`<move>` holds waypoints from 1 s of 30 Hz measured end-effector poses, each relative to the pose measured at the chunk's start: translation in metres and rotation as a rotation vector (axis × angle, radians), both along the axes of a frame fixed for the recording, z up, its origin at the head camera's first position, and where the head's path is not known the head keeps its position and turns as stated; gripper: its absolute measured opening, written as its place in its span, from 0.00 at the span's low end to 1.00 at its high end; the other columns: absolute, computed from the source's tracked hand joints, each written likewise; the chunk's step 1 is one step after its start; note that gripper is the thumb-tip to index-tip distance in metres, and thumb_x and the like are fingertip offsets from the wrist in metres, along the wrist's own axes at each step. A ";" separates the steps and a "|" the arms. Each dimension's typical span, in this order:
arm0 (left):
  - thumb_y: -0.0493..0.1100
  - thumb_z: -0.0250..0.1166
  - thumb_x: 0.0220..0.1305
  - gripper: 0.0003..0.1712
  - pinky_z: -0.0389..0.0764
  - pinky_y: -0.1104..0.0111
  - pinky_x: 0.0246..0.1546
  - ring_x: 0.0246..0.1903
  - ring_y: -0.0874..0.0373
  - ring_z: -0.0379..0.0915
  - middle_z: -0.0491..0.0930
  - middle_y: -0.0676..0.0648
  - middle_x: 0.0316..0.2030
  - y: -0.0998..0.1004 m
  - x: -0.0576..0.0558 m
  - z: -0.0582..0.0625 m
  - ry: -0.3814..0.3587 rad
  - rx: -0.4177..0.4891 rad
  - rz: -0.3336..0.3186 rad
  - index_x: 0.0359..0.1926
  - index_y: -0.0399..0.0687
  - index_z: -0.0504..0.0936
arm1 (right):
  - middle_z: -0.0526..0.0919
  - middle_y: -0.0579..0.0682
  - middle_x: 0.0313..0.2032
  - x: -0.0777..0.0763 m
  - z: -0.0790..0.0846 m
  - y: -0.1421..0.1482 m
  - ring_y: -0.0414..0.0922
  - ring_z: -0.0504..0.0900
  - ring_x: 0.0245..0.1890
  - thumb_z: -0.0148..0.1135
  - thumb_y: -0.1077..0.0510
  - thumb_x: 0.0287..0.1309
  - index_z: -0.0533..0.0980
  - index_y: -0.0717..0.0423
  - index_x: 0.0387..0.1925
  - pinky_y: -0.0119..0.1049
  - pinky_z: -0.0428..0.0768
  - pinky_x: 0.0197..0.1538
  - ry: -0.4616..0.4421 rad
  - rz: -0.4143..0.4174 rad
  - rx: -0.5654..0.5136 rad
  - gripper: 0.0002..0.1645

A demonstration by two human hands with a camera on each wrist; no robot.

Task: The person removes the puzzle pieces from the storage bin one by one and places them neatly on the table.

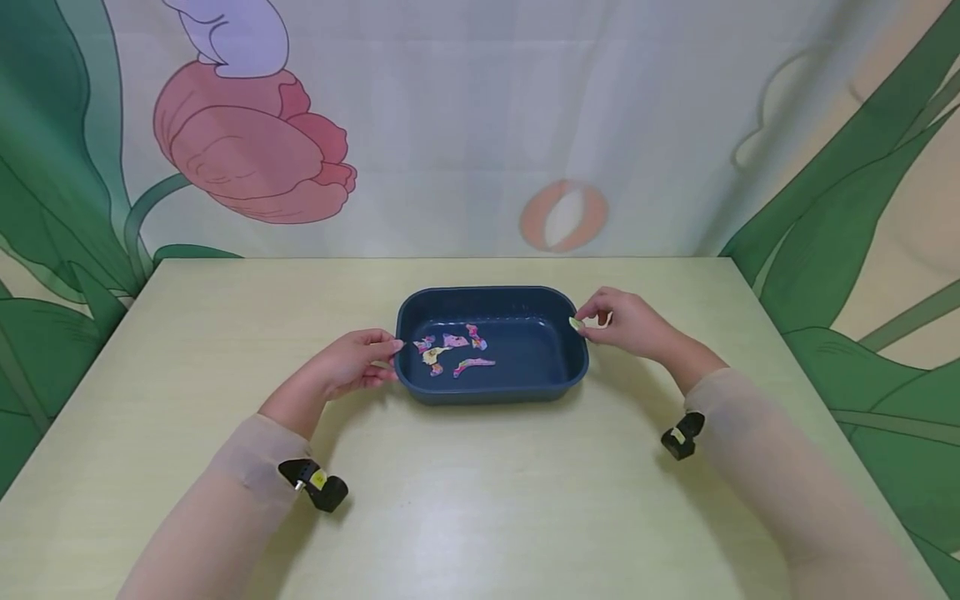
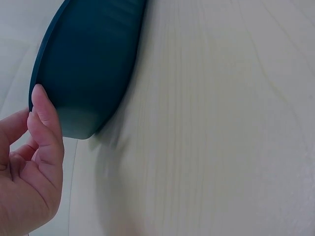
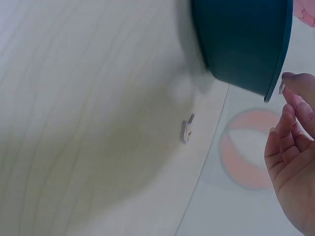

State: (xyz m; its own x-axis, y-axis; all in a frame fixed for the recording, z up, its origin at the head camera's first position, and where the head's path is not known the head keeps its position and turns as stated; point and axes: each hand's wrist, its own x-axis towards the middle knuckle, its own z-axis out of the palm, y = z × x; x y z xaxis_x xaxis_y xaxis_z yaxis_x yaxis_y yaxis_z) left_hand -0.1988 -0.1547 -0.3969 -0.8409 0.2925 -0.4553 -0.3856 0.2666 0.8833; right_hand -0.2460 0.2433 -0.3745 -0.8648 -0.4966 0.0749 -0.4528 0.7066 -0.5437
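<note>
A dark blue rectangular basin [image 1: 525, 367] with rounded corners sits on the table. Several small, colourful, irregular cut-out pieces [image 1: 454, 341] lie flat inside it, mostly in its left half. At the basin's left end, my left hand [image 1: 358, 362] pinches the rim between thumb and fingers; the left wrist view shows its fingertips [image 2: 42, 98] against the wall. By the right end, my right hand [image 1: 626, 321] pinches a small pale yellow-green piece [image 1: 576, 323] between thumb and forefinger, beside the rim. Only a thin edge of that piece [image 3: 281, 89] shows in the right wrist view.
One small grey-white piece [image 3: 187, 130] lies on the table outside the basin in the right wrist view. The pale wooden table [image 1: 465, 483] ends at a printed curtain [image 1: 450, 125] behind the basin. Black wrist cameras [image 1: 322, 487] sit on both sleeves.
</note>
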 end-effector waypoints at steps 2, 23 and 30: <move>0.47 0.52 0.71 0.20 0.75 0.73 0.28 0.29 0.58 0.76 0.73 0.47 0.31 0.000 0.000 0.000 0.002 -0.003 -0.003 0.50 0.32 0.67 | 0.76 0.53 0.35 -0.001 -0.001 0.004 0.47 0.72 0.33 0.68 0.62 0.51 0.80 0.62 0.38 0.37 0.73 0.36 0.001 -0.009 0.006 0.11; 0.48 0.53 0.69 0.21 0.75 0.73 0.29 0.28 0.59 0.76 0.73 0.46 0.31 0.000 -0.003 -0.002 -0.007 -0.017 0.009 0.50 0.33 0.67 | 0.75 0.56 0.33 -0.008 -0.017 0.040 0.49 0.70 0.33 0.66 0.62 0.52 0.79 0.65 0.39 0.38 0.70 0.35 -0.047 -0.113 0.099 0.12; 0.48 0.53 0.70 0.21 0.75 0.73 0.28 0.27 0.59 0.76 0.73 0.47 0.31 0.000 -0.001 -0.001 -0.003 -0.004 0.007 0.51 0.33 0.67 | 0.75 0.56 0.36 -0.012 -0.024 0.048 0.50 0.70 0.35 0.65 0.62 0.54 0.78 0.65 0.41 0.39 0.70 0.37 -0.132 -0.164 0.133 0.14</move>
State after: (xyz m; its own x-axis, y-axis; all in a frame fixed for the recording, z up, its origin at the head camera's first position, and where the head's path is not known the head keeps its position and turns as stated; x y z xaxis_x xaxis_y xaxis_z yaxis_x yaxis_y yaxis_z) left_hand -0.2001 -0.1543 -0.3979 -0.8418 0.2845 -0.4588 -0.3900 0.2672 0.8812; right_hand -0.2583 0.2915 -0.3988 -0.9327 -0.3464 -0.1004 -0.2573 0.8340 -0.4881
